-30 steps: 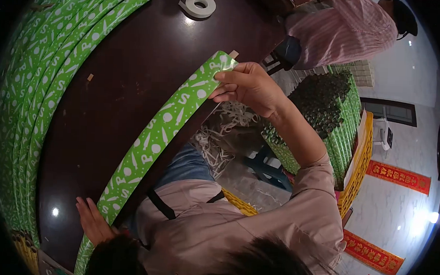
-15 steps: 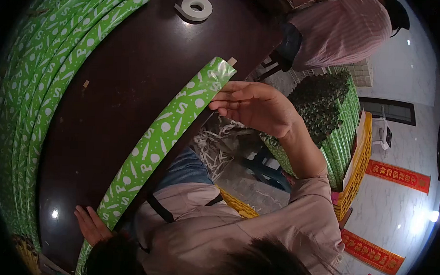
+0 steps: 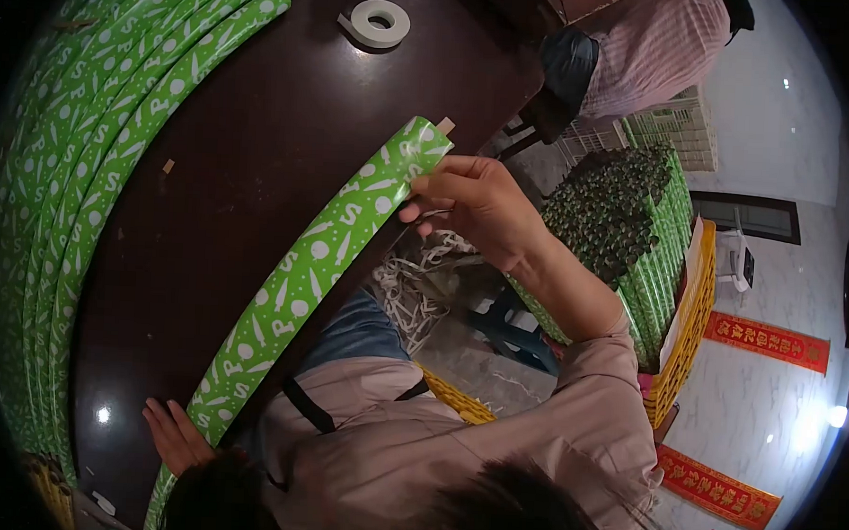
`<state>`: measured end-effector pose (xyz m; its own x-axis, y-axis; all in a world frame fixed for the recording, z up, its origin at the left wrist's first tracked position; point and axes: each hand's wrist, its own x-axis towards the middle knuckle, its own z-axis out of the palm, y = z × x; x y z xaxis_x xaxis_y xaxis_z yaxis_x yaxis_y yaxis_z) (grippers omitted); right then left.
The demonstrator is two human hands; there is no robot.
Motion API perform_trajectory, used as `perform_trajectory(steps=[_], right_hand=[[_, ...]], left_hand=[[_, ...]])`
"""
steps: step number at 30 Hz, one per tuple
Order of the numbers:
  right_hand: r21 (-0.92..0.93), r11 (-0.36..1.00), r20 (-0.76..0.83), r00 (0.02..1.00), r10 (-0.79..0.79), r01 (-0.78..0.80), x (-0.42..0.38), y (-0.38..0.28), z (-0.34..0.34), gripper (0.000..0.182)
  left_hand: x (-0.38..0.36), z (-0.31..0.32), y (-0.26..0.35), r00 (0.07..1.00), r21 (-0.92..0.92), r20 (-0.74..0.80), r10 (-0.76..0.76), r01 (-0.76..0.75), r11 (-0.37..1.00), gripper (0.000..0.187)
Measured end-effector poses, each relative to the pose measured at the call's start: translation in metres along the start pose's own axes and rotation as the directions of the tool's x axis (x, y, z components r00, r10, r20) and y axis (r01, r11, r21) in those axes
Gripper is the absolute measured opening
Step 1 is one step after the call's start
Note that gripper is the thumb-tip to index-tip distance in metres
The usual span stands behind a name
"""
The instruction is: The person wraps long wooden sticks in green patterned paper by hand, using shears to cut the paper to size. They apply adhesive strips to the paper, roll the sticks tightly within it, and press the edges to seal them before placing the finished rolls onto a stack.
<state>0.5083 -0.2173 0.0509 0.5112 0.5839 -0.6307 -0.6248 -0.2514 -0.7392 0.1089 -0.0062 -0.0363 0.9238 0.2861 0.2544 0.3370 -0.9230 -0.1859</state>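
Observation:
A long green roll of wrapping paper (image 3: 296,283), printed in white with letters, carrots and round shapes, lies slantwise along the table's near edge. A small tan tab (image 3: 446,126) sticks out at its far end. Close to that end, my right hand (image 3: 484,206) has thumb and forefinger together at the roll's near edge, other fingers curled below. My left hand (image 3: 178,436) rests across the lower part of the roll with fingers stretched out, the tips past its left side; dark hair hides its wrist. A roll of white tape (image 3: 379,23) lies at the back of the table.
Many similar green rolls (image 3: 78,165) are piled along the left of the dark table (image 3: 208,227). To the right, more rolls stand stacked (image 3: 607,216) by a yellow basket (image 3: 692,324). White strips (image 3: 414,293) litter the floor. Another person (image 3: 651,57) sits at the back right.
My right hand has turned from open, with its palm showing, to a pinch at the roll's edge. The left hand stays put. The seated person has shifted slightly.

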Motion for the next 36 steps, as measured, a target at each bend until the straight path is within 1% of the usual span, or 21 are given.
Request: perform_trajectory(steps=[3, 5, 7, 9, 10, 12, 15, 16, 17, 19, 20, 21, 22, 23, 24, 25, 27, 29, 31, 33, 36], right_hand=[[-0.002, 1.0, 0.041, 0.999, -0.029, 0.029, -0.003, 0.006, -0.004, 0.022], [0.207, 0.978, 0.119, 0.993, -0.015, -0.01, -0.008, 0.005, -0.01, 0.028], [0.258, 0.965, 0.17, 0.985, -0.005, -0.04, -0.012, 0.005, -0.02, 0.033], [0.303, 0.95, 0.223, 0.975, 0.006, -0.075, -0.018, 0.002, -0.02, 0.037], [0.292, 0.954, 0.219, 0.976, -0.002, -0.064, -0.024, -0.004, -0.014, 0.04], [0.28, 0.959, 0.215, 0.977, -0.01, -0.052, -0.032, -0.01, -0.005, 0.042], [0.27, 0.962, 0.232, 0.972, -0.036, -0.029, -0.038, -0.015, 0.004, 0.046], [0.229, 0.972, 0.096, 0.993, -0.066, 0.042, -0.042, -0.018, 0.005, 0.049], [0.177, 0.978, -0.039, 0.994, -0.102, 0.107, -0.044, -0.021, 0.004, 0.052], [0.138, 0.978, -0.006, 0.987, -0.16, 0.159, -0.037, -0.018, -0.011, 0.044], [-0.203, 0.926, -0.116, 0.931, -0.347, 0.32, -0.033, -0.013, -0.018, 0.037], [-0.53, 0.751, -0.155, 0.826, -0.543, 0.394, -0.027, -0.007, -0.027, 0.031], [-0.749, 0.361, 0.035, 0.576, -0.816, 0.556, -0.016, -0.005, -0.036, 0.02], [-0.75, 0.359, 0.037, 0.576, -0.816, 0.556, -0.011, -0.009, -0.041, 0.02], [-0.793, 0.12, 0.242, 0.489, -0.838, 0.597, -0.008, -0.014, -0.045, 0.021], [-0.779, -0.125, 0.443, 0.398, -0.804, 0.614, -0.004, -0.019, -0.048, 0.023], [-0.749, -0.147, 0.501, 0.406, -0.764, 0.646, 0.003, -0.028, -0.048, 0.024], [-0.714, -0.168, 0.561, 0.412, -0.718, 0.68, 0.013, -0.037, -0.051, 0.024], [-0.625, -0.233, 0.678, 0.37, -0.635, 0.745, 0.022, -0.044, -0.055, 0.025], [-0.622, -0.221, 0.685, 0.384, -0.619, 0.751, 0.024, -0.047, -0.055, 0.024], [-0.619, -0.196, 0.69, 0.407, -0.598, 0.761, 0.024, -0.05, -0.052, 0.024]], left_hand=[[-0.009, 0.012, -0.009, 0.999, 0.044, -0.031, 0.043, -0.042, 0.998, 0.086], [-0.007, 0.008, -0.006, 0.998, 0.046, -0.04, 0.042, -0.041, 0.998, 0.084], [-0.002, 0.008, -0.004, 0.998, 0.049, -0.049, 0.038, -0.036, 0.998, 0.083], [0.001, 0.009, -0.003, 0.98, 0.172, -0.153, 0.125, -0.098, 0.98, 0.068], [0.001, 0.009, -0.001, 0.98, 0.173, -0.153, 0.123, -0.096, 0.98, 0.068], [0.002, 0.008, 0.001, 0.996, 0.082, -0.088, 0.013, -0.006, 0.997, 0.049], [-0.004, 0.013, -0.007, 0.993, 0.148, -0.096, 0.076, -0.061, 0.987, 0.038], [-0.003, 0.016, -0.009, 0.993, 0.15, -0.097, 0.072, -0.057, 0.987, 0.038], [0.0, 0.02, -0.01, 0.979, 0.171, -0.169, 0.112, -0.082, 0.982, 0.037], [0.004, 0.029, -0.015, 0.959, 0.194, -0.242, 0.147, -0.1, 0.976, 0.036], [0.004, 0.037, -0.021, 0.932, 0.253, -0.297, 0.207, -0.132, 0.958, 0.037], [0.003, 0.041, -0.024, 0.897, 0.313, -0.348, 0.272, -0.162, 0.936, 0.038], [0.004, 0.036, -0.02, 0.896, 0.312, -0.351, 0.272, -0.162, 0.936, 0.038], [0.003, 0.027, -0.012, 0.945, 0.192, -0.275, 0.178, -0.127, 0.973, 0.043], [0.002, 0.019, -0.007, 0.978, 0.074, -0.185, 0.091, -0.078, 0.994, 0.048], [0.001, 0.016, -0.006, 0.978, 0.074, -0.187, 0.091, -0.078, 0.994, 0.048], [-0.001, 0.01, -0.005, 0.996, 0.013, -0.073, 0.058, -0.057, 0.998, 0.061], [-0.004, 0.01, -0.009, 0.996, 0.031, -0.055, 0.076, -0.075, 0.997, 0.066], [-0.004, 0.009, -0.008, 0.995, 0.048, -0.036, 0.092, -0.09, 0.995, 0.071], [-0.004, 0.006, -0.004, 0.999, 0.011, -0.014, 0.035, -0.035, 0.999, 0.075], [-0.007, 0.013, -0.008, 0.998, -0.022, -0.049, 0.048, -0.049, 0.999, 0.079]])
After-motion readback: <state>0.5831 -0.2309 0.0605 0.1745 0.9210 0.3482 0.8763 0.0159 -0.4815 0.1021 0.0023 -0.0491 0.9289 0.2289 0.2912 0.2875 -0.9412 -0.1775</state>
